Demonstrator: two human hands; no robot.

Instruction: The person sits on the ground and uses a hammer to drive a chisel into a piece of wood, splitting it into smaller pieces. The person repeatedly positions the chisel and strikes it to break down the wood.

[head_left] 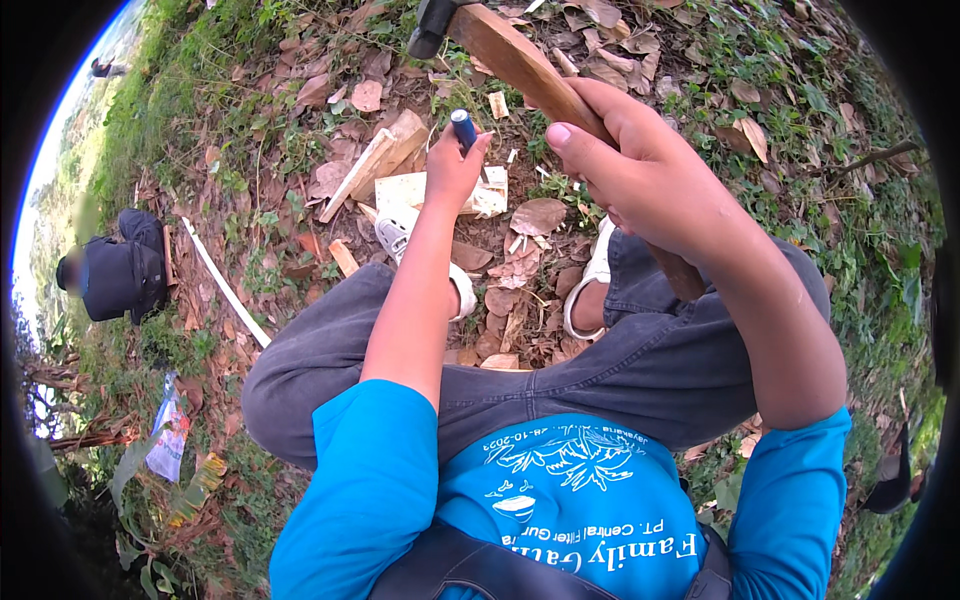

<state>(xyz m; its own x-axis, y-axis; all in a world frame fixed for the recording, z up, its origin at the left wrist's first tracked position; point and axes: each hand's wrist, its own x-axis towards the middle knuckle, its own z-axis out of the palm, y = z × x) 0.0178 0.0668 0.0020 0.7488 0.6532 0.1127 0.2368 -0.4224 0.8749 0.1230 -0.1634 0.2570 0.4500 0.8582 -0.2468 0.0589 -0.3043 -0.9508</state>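
My left hand [457, 176] is closed around the blue handle of a chisel [463, 127], held upright over a pale wood block [491, 199]. The hand hides most of the blade, so I cannot tell whether its edge touches the wood. Raised at the right, my right hand [645, 170] grips a hammer [530, 65] by its wooden handle. The dark metal head sits up and to the left, beyond the chisel and apart from it. The block lies on the ground between my feet, with small chips around it.
Other cut wood pieces [360, 172] lean just left of the block. Dry leaves [540, 216] and grass cover the ground. A long pale stick [225, 282], a black bag [125, 268] and a plastic bag [168, 435] lie to the left. My white shoes [395, 238] flank the work.
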